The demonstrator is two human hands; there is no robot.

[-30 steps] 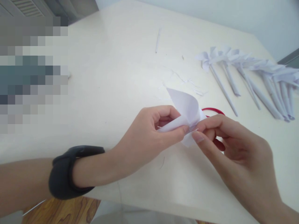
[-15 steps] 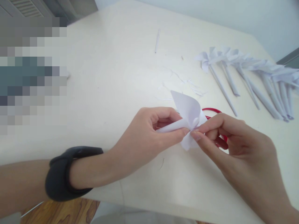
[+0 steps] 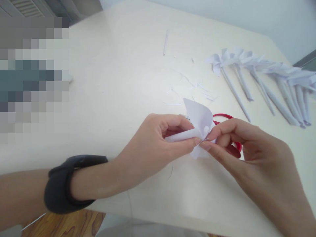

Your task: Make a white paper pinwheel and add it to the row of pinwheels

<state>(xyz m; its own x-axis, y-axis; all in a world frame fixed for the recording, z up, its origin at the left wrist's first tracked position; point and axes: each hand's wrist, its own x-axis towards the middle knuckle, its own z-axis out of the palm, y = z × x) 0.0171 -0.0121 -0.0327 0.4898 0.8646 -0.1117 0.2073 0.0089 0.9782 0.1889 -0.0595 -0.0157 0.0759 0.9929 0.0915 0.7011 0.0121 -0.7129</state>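
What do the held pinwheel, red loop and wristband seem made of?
Pinwheel: matte white paper, from its thin edges and curled blade. Red loop: probably smooth plastic, given its even colour, though partly hidden. Wristband: dull black, perhaps silicone or rubber, by its smooth, uniform surface.

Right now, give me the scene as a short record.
left hand: holds folded white paper
right hand: thumb and forefinger pinched at the paper's centre
left wrist: black band
beneath right hand: red loops, partly hidden
far right: row of paper pinwheels on rolled sticks
beyond hands: paper scraps
surface: pale table
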